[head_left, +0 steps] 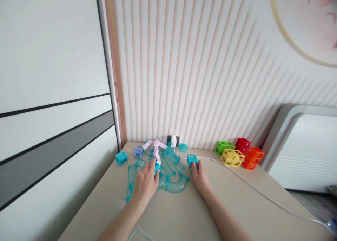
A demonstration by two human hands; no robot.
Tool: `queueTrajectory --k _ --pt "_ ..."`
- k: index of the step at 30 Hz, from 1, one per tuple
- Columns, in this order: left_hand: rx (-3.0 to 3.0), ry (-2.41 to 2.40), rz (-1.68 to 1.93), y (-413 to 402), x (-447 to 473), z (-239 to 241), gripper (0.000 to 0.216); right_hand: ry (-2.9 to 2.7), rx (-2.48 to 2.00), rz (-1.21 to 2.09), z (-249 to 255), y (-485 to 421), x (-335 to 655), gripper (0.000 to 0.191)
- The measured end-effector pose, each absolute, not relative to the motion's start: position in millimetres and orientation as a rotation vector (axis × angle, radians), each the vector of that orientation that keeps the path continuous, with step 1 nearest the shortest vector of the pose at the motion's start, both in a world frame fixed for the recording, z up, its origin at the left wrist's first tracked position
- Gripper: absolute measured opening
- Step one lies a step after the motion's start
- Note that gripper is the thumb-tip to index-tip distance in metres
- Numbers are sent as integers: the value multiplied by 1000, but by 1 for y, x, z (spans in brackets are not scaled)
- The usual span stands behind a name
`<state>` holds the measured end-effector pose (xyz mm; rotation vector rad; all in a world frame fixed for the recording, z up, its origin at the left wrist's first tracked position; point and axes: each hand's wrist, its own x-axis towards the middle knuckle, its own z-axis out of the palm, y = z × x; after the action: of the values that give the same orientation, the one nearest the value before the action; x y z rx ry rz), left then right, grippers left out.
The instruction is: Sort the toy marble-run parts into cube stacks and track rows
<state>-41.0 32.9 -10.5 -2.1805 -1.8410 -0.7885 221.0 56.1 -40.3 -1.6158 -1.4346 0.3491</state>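
Observation:
My left hand (146, 179) is closed around a small teal cube block (157, 167), most of it hidden by the fingers. It is over the translucent teal track pieces (177, 185), which lie spread on the table. My right hand (200, 176) grips another teal open-sided cube block (192, 160) by its near side, to the right of the tracks. A third teal cube (121, 158) sits at the left edge of the table, with a blue cube (138, 151) to its right. Pale lilac angled pieces (156, 148) lie behind my left hand.
Green (224, 147), yellow (233, 157), red (242, 145) and orange (253, 158) open-sided blocks stand at the back right. A white charger (173, 141) is plugged in at the ribbed wall; its cable (247, 179) crosses the table rightward. A white cabinet (58, 184) borders the left.

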Motion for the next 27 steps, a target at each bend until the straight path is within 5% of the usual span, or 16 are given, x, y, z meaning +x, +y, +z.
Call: queueTrajectory --k 17,27 --pt "-2166 -1519 -1278 34 -41 -6 54 -1387 -1312 115 -29 53 224 32" --pt "-2596 -1470 -2214 11 -15 -7 55 -1388 -1078 227 -9 21 186 18"
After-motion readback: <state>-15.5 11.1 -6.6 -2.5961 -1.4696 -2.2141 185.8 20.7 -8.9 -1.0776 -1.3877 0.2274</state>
